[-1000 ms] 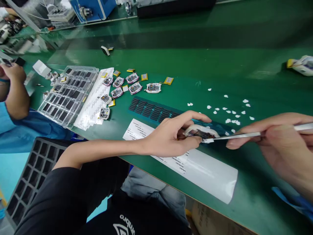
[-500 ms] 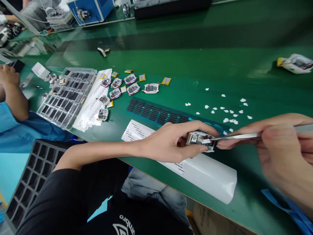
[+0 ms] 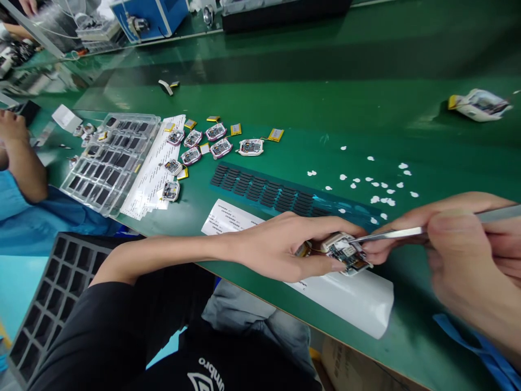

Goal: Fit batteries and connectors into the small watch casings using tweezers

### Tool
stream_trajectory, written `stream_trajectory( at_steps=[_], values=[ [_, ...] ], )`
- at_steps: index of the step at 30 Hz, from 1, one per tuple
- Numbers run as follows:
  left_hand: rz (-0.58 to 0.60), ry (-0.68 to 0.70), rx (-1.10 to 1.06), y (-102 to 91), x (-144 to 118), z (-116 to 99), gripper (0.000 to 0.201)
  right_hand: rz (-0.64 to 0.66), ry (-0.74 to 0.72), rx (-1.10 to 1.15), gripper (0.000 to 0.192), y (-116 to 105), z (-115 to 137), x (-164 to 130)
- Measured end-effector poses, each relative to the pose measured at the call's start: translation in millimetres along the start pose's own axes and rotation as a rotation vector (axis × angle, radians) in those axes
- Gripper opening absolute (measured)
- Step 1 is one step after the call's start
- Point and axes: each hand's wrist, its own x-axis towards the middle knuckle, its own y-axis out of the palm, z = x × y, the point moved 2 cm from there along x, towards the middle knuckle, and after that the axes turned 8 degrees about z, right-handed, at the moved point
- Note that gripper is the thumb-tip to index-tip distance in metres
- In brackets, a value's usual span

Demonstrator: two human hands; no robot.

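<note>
My left hand (image 3: pixel 291 247) is closed round a small white watch-like case (image 3: pixel 349 255) with its circuit board exposed. A yellow-edged battery (image 3: pixel 303 248) shows partly under the palm, joined by a thin wire. In my right hand (image 3: pixel 464 250) are metal tweezers (image 3: pixel 396 234), gripped between thumb and fingers. Their tip touches the board near its upper side, and the right fingertips lie against the case edge. Beneath the hands lies a white printed backing sheet (image 3: pixel 366 304). Behind them is a strip of black adhesive pieces (image 3: pixel 260 187) on blue film.
Several opened cases (image 3: pixel 221 147) with batteries lie left of centre, beside a clear compartment tray (image 3: pixel 109 163). Small white tabs (image 3: pixel 385 184) are scattered at right. Another case (image 3: pixel 482 105) lies at far right. A person's arm (image 3: pixel 24 157) rests at left, near a black tray (image 3: pixel 57 293).
My left hand has tilted the case so its board faces up more, and the battery now shows. The tweezers' tip stays on the board. The view has shifted slightly.
</note>
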Motion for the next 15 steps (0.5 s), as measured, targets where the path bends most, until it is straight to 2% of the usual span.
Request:
stream_trajectory(
  at_steps=[4, 6, 10, 12, 15],
  values=[
    [0.004, 0.020, -0.023, -1.9, -1, -1, 0.054, -0.160, 0.023, 0.117, 0.037, 9, -1, -2],
    [0.013, 0.021, -0.027, -2.3, -1, -2, 0.055, -0.190, 0.041, 0.146, 0.037, 13, -2, -4],
    [0.031, 0.008, -0.038, -1.9, -1, -3, 0.058, -0.180, 0.048, 0.159, 0.037, 16, -1, -1],
    [0.031, -0.003, -0.042, -1.4, 0, -3, 0.058, -0.134, 0.043, 0.168, 0.035, 14, -2, 1],
    [0.021, -0.021, -0.051, -0.6, -1, -2, 0.057, -0.060, 0.031, 0.089, 0.036, 5, -16, -8]
  ],
)
